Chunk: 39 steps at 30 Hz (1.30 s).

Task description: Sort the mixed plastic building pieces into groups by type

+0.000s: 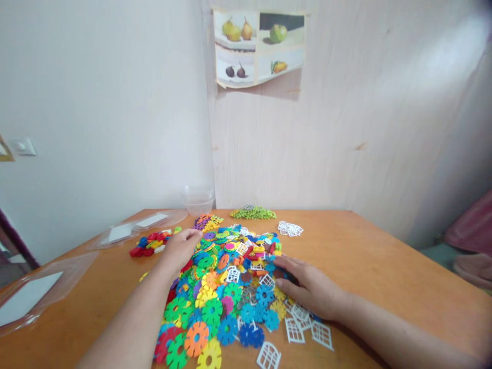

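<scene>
A large heap of colourful notched plastic discs lies in front of me, mixed with small bricks and white window pieces. At the heap's far left edge is my left hand. Its fingers are curled together near a purple disc; whatever they hold is hidden. On the right side, my right hand rests palm down against the heap, thumb and fingers apart, beside blue discs. Several white window pieces lie just below that hand.
Red, blue and yellow bricks form a small pile at left. Behind the heap are purple and yellow pieces, green pieces and white window pieces. Clear tubs stand at the back; clear lids lie left.
</scene>
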### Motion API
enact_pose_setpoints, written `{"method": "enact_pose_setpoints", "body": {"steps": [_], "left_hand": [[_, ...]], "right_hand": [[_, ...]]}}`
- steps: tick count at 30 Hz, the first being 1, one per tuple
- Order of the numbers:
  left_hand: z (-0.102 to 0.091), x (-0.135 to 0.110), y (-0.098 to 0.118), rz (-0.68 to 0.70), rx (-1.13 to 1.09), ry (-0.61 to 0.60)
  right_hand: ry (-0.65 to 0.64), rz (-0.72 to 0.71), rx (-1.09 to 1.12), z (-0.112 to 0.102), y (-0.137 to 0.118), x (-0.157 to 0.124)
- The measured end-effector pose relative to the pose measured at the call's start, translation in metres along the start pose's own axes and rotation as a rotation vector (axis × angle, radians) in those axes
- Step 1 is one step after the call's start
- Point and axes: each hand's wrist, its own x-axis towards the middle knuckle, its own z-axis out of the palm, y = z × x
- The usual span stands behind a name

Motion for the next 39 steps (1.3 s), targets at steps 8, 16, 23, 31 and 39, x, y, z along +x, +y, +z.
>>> {"method": "enact_pose_setpoints", "body": {"steps": [8,16,23,31,39], "left_hand": [[0.008,-0.004,-0.002,0.082,0.124,-0.154],[0.014,-0.014,0.008,0.076,0.093,-0.203],[0.02,-0.012,0.004,0.135,0.031,-0.22],[0.025,-0.025,0.022,0.251,0.089,-0.238],[0.028,-0.027,0.022,0.269,0.109,-0.26]], "right_hand": [[0.058,-0.128,0.079,0.011,0.007,0.003],[0.162,-0.076,0.18,0.022,0.004,0.009],[0.215,-0.053,0.172,0.027,0.006,0.019],[0.29,-0.045,0.171,0.028,0.005,0.02],[0.1,-0.379,-0.026,0.007,-0.034,0.013]]}}
